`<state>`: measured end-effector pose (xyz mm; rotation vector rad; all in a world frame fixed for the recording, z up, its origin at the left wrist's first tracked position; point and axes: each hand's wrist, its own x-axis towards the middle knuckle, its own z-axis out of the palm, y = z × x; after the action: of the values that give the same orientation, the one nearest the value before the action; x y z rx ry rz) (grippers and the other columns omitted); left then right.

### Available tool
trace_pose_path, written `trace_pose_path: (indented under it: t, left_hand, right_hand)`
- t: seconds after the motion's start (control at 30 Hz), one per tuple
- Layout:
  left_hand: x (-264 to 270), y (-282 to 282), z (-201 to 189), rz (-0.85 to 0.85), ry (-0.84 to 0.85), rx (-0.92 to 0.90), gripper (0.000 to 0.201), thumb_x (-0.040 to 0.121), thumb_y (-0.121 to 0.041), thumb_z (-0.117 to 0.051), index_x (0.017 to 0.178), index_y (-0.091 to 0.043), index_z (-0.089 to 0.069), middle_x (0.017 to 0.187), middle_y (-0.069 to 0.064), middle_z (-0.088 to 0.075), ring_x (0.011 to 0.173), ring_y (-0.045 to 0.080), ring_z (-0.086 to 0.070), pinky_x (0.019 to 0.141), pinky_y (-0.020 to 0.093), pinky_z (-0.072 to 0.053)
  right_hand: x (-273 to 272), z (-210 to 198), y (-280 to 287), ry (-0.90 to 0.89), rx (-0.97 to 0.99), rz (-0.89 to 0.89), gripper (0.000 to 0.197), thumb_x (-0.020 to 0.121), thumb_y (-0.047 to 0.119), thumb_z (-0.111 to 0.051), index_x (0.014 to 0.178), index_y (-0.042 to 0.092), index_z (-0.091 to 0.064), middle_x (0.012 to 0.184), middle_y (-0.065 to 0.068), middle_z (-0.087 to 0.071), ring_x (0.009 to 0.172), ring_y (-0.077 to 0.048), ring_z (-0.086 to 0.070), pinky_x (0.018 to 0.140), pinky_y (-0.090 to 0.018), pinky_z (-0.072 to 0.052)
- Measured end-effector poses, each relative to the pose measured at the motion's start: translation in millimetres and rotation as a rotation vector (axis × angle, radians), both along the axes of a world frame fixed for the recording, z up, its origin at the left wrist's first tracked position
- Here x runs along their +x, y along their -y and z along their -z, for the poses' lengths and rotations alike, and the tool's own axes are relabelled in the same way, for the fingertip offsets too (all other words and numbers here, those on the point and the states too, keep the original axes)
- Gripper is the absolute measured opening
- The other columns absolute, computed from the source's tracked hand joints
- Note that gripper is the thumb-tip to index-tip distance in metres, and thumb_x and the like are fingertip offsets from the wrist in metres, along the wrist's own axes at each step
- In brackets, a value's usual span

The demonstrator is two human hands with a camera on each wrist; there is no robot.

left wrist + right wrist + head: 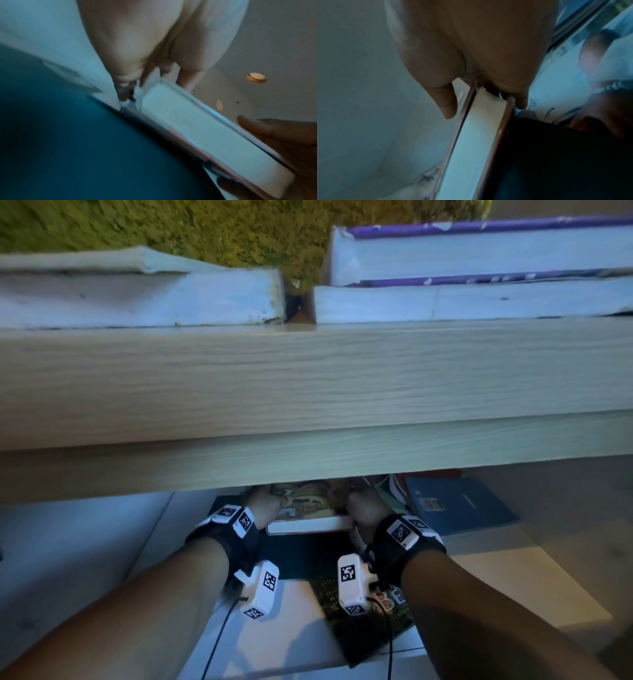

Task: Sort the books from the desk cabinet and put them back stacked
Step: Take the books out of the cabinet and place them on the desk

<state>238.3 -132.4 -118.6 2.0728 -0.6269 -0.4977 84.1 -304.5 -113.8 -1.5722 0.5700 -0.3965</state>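
Right now the book [310, 513] with the picture cover is caught between both hands, low down under the desk's wooden edge [308, 392]. The left hand [263, 503] pinches its left end, and the right hand [364, 508] pinches the other: in the right wrist view the thumb lies on one cover and the fingertips [521, 104] curl round the other, with the pale page block showing between. Directly beneath the held book lies a dark green book [301, 556], and nearer the wrists than that, a book with pale lettering [373, 621] lies askew, one corner pointing away. Off to the right of the right hand lies a blue notebook [459, 505], with something red and white half hidden beside it. Above the grip, on the desk top, three thick books [479, 278] rest with their pages facing out.

By the look of it, the sorting is partway through at best: several books lie loose and spread, no tidy stack shows, and whether this one is going in or coming out I cannot tell.
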Motion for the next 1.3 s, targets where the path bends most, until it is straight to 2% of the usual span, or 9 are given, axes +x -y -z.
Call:
trace_pose_path:
  t: [0.2, 0.47, 0.6, 0.73, 0.87, 1.0, 1.07, 1.23, 1.3]
  left_hand:
    - [-60, -15, -32, -0.072, -0.189, -0.284, 0.012, 0.084, -0.004, -0.072, 0.090, -0.014, -0.068, 0.092, 0.004, -0.070, 0.091, 0.028, -0.066, 0.087, 0.032, -0.050]
    - [-86, -33, -22, -0.079, -0.259, -0.257, 0.017, 0.076, -0.027, -0.082, 0.090, -0.019, -0.076, 0.093, -0.002, -0.078, 0.093, 0.020, -0.070, 0.074, 0.027, -0.047]
    - [-101, -45, -12, 0.040, -0.209, -0.138, 0.034, 0.073, -0.033, -0.084, 0.098, -0.013, -0.074, 0.096, 0.004, -0.079, 0.093, 0.027, -0.074, 0.088, 0.046, -0.058]
    - [-105, -53, -3, 0.061, -0.052, 0.017, 0.088, 0.042, -0.072, -0.085, 0.111, -0.020, -0.068, 0.112, -0.003, -0.074, 0.102, 0.018, -0.069, 0.096, 0.042, -0.053]
    - [-113, -51, -9, -0.077, 0.003, 0.053, 0.110, 0.053, -0.068, -0.080, 0.143, -0.017, -0.044, 0.147, 0.005, -0.045, 0.130, 0.026, -0.047, 0.099, 0.036, -0.043]
    - [-115, -45, -19, -0.211, -0.105, -0.217, 0.023, 0.074, -0.033, -0.085, 0.086, -0.022, -0.068, 0.088, -0.005, -0.067, 0.079, 0.017, -0.059, 0.074, 0.029, -0.045]
    - [-110, -48, -19, -0.266, -0.224, -0.289, 0.036, 0.063, -0.043, -0.086, 0.080, -0.014, -0.074, 0.064, -0.006, -0.060, 0.059, 0.017, -0.048, 0.060, 0.027, -0.036]
    - [-109, -53, 1, -0.314, -0.577, -0.318, 0.078, 0.043, -0.064, -0.090, 0.107, -0.023, -0.074, 0.127, 0.000, -0.062, 0.118, 0.023, -0.057, 0.100, 0.044, -0.044]
    - [-98, -50, 29, -0.400, -0.562, -0.338, 0.099, 0.038, -0.070, -0.088, 0.118, -0.015, -0.068, 0.128, 0.006, -0.064, 0.116, 0.029, -0.060, 0.101, 0.050, -0.047]
  right_hand:
    - [-4, 20, 7, 0.007, 0.064, -0.015, 0.100, 0.055, 0.033, -0.086, 0.146, 0.014, -0.050, 0.138, -0.013, -0.066, 0.122, -0.034, -0.066, 0.109, -0.054, -0.051]
    - [-50, -7, 2, -0.244, 0.097, -0.044, 0.051, 0.080, 0.037, -0.083, 0.115, 0.001, -0.075, 0.110, -0.014, -0.078, 0.100, -0.033, -0.073, 0.086, -0.040, -0.056]
    - [-82, -14, 15, -0.440, -0.088, -0.116, 0.054, 0.080, 0.055, -0.080, 0.105, 0.007, -0.077, 0.090, -0.008, -0.075, 0.080, -0.021, -0.067, 0.072, -0.032, -0.051]
    - [-106, -20, 22, -0.571, -0.340, -0.214, 0.056, 0.083, 0.071, -0.068, 0.085, 0.015, -0.069, 0.081, -0.009, -0.066, 0.075, -0.023, -0.057, 0.065, -0.031, -0.039]
    - [-110, -20, 17, -0.603, -0.488, -0.213, 0.066, 0.081, 0.082, -0.059, 0.116, 0.025, -0.060, 0.117, -0.004, -0.068, 0.102, -0.023, -0.066, 0.079, -0.028, -0.049]
    - [-110, -11, 20, -0.620, -0.486, -0.100, 0.128, 0.053, 0.096, -0.063, 0.154, 0.023, -0.037, 0.159, -0.007, -0.044, 0.137, -0.031, -0.051, 0.112, -0.045, -0.044]
    - [-114, -17, 14, -0.576, -0.455, -0.058, 0.116, 0.059, 0.087, -0.071, 0.151, 0.023, -0.040, 0.155, -0.006, -0.047, 0.136, -0.031, -0.051, 0.113, -0.045, -0.044]
    - [-125, -5, 14, -0.469, -0.382, -0.026, 0.096, 0.042, 0.085, -0.084, 0.117, 0.031, -0.059, 0.130, -0.001, -0.065, 0.117, -0.025, -0.065, 0.104, -0.047, -0.054]
    - [-134, -1, 12, -0.456, -0.367, 0.009, 0.100, 0.040, 0.084, -0.085, 0.120, 0.032, -0.058, 0.128, 0.001, -0.063, 0.117, -0.025, -0.064, 0.103, -0.046, -0.053]
